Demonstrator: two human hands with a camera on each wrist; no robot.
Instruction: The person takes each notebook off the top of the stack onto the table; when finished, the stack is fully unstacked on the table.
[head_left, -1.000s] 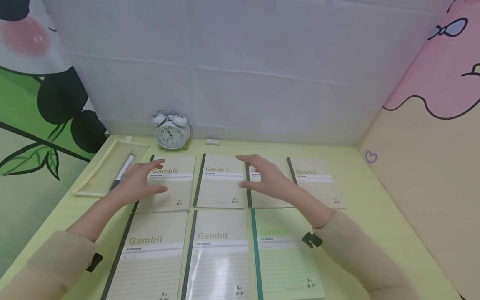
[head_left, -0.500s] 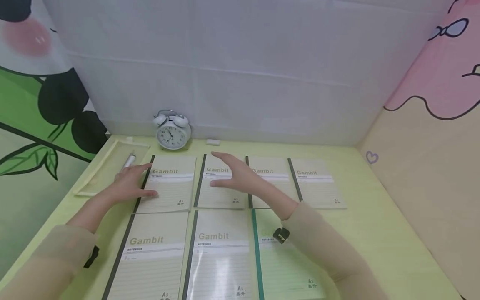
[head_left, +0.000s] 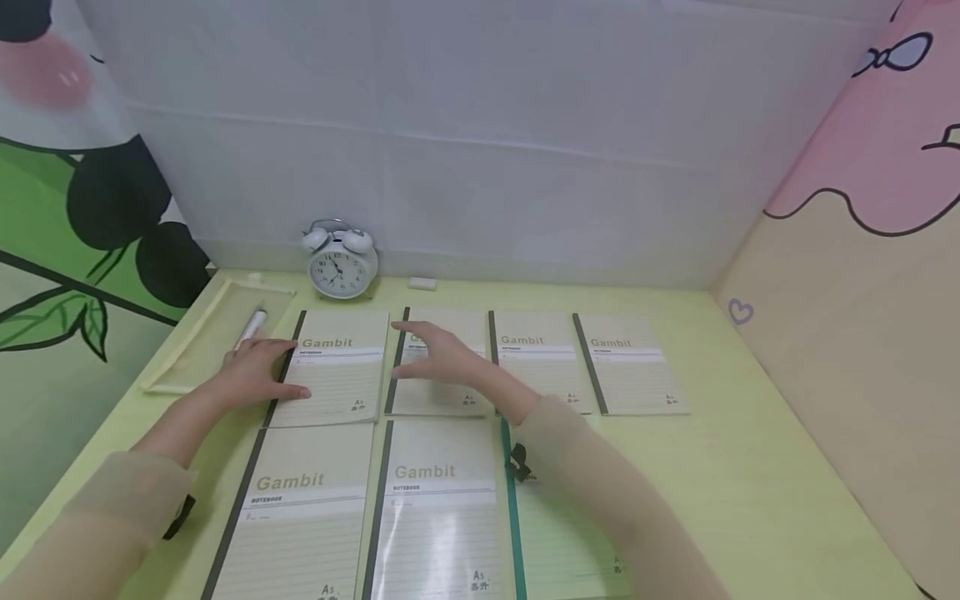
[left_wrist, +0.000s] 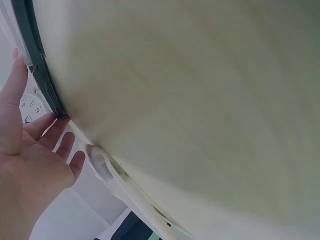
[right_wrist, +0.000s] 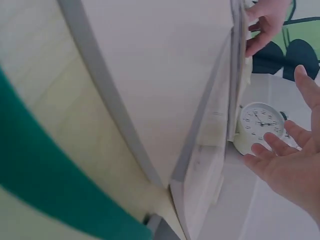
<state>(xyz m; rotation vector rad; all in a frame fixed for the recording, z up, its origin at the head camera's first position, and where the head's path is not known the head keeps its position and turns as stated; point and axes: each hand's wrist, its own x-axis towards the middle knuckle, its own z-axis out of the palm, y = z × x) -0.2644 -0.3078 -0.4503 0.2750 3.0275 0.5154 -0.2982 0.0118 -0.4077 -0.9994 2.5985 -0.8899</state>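
Note:
Several Gambit notebooks lie in two rows. My left hand (head_left: 243, 379) is at the dark spine of the back-left notebook (head_left: 337, 371). In the left wrist view that hand's fingertips touch the spine edge, the thumb spread away from them. My right hand (head_left: 442, 354) hovers with spread fingers over the second back notebook (head_left: 435, 402), its fingertips close to the first notebook's right edge. Nothing is in its grasp. Farther right in that row are a third notebook (head_left: 536, 375) and a fourth (head_left: 637, 379). The right sleeve partly covers the green notebook (head_left: 562, 533) in front.
The front row also holds a left notebook (head_left: 303, 525) and a glossy middle one (head_left: 438, 525). A shallow tray (head_left: 176, 388) with a pen (head_left: 251, 325) lies at the left. An alarm clock (head_left: 341, 273) and white eraser (head_left: 422, 283) stand near the back wall.
My right hand has moved left, from above the third notebook to above the second. The left hand has drawn back left and slightly down to the first notebook's spine. The notebooks stay put.

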